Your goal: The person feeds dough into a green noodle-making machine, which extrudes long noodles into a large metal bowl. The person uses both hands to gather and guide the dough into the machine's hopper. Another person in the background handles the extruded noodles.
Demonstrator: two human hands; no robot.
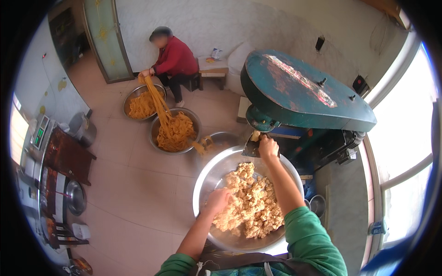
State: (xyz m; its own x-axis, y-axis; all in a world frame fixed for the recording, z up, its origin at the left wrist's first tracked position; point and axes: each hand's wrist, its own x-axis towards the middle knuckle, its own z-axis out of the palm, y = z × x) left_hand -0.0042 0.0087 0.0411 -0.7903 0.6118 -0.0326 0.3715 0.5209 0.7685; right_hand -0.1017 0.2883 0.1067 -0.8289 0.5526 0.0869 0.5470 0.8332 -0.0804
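Observation:
A large metal bowl (pixel 199 188) stands in front of me, holding a heap of crumbly, pale tan dough (pixel 251 202). My left hand (pixel 218 201) is at the left side of the heap, its fingers curled into the dough with the fingertips partly hidden. At the far rim, my right hand (pixel 268 147) is closed around a scraper with a dark flat blade (pixel 251 148). The blade is held just under the round head (pixel 261 118) of a green mixing machine (pixel 304 92). A bit of pale dough (pixel 255 135) clings below that head.
Beyond the bowl, a seated person in red (pixel 177 57) lifts long orange-brown strips (pixel 154 94) between two metal basins (pixel 199 122). Another metal basin (pixel 223 138) sits partly behind my bowl. Along the left stand a scale (pixel 40 131), a bucket (pixel 83 129) and a brown cabinet (pixel 69 154).

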